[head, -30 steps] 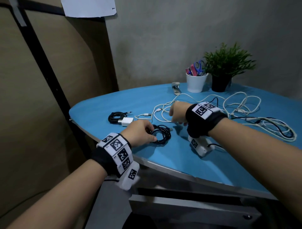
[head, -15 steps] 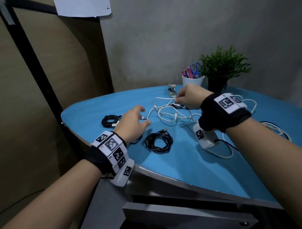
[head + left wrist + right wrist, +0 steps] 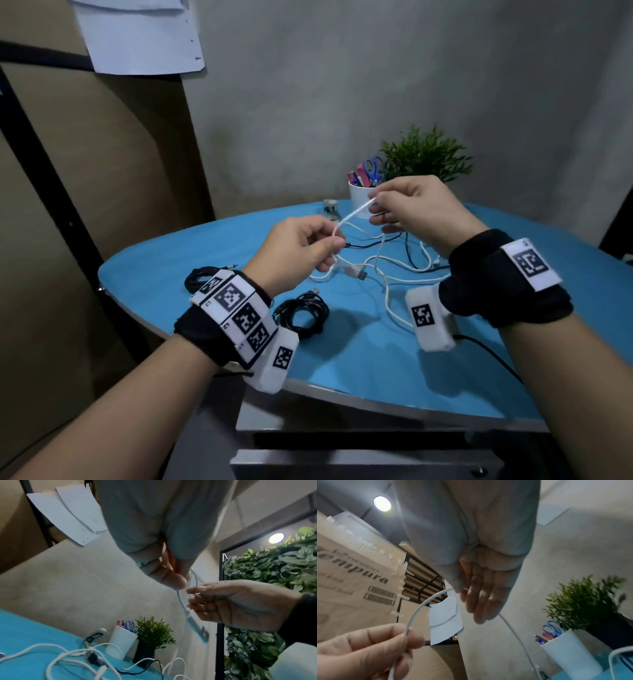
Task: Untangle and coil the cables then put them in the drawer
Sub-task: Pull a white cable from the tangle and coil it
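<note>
Both hands are raised above the blue table (image 3: 359, 359) with a short stretch of white cable (image 3: 352, 215) between them. My left hand (image 3: 301, 250) pinches it near its USB plug (image 3: 357, 273), which dangles below. My right hand (image 3: 407, 205) pinches the same cable (image 3: 423, 604) higher up, and the rest trails down to the tangle of white and black cables (image 3: 397, 263). A coiled black cable (image 3: 303, 313) lies near the table's front edge. Another black coil (image 3: 198, 279) lies at the left, partly behind my left wrist. The drawer (image 3: 359, 464) sits under the table front.
At the back stand a white cup (image 3: 361, 198) with scissors and pens, a potted plant (image 3: 424, 161) and a small grey object (image 3: 330, 209). A brown panel with a black frame is on the left. A grey wall is behind.
Both hands rose off the table with the white cable. The left hand left the black coil and took the white cable near its plug. The camera tilted upward.
</note>
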A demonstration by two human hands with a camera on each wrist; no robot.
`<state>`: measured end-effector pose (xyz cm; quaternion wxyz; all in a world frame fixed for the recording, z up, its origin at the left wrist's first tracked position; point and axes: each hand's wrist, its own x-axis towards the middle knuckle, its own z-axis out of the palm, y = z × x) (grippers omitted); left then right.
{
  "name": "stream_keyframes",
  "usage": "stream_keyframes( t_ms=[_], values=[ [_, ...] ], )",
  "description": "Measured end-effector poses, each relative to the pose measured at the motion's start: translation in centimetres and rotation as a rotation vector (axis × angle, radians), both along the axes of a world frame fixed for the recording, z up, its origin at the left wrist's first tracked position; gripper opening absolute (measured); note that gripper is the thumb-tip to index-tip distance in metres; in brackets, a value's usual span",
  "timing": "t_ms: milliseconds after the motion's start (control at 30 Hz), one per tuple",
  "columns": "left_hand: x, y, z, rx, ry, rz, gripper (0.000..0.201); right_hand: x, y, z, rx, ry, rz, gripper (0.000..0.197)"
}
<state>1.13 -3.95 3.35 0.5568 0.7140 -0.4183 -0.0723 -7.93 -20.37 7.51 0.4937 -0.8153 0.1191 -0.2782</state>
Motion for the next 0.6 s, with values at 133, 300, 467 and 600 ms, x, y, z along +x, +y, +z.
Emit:
stream_keyframes(
  t_ms=[133, 300, 467, 600],
  values=[
    [-1.8, -0.7, -0.1, 0.139, -0.016, -0.166, 0.013, -1.7, 0.0, 0.0, 0.161, -0.107, 0.071, 0.010],
    [-1.7, -2.0, 0.8, -0.085, -0.183, 0.055, 0.024, -3.6, -0.1, 0.0, 0.187, -0.038, 0.242, 0.013],
    [-2.6, -3.5, 1.3, -0.103, -0.248, 0.012, 0.010, -4.7, -0.1, -0.2, 0.127, -0.011, 0.288, 0.011],
    [-2.6, -4.0, 1.3, -0.170, -0.122, 0.025, 0.018, -5.1, -0.5, -1.0, 0.098, -0.011, 0.248, 0.006]
  ],
)
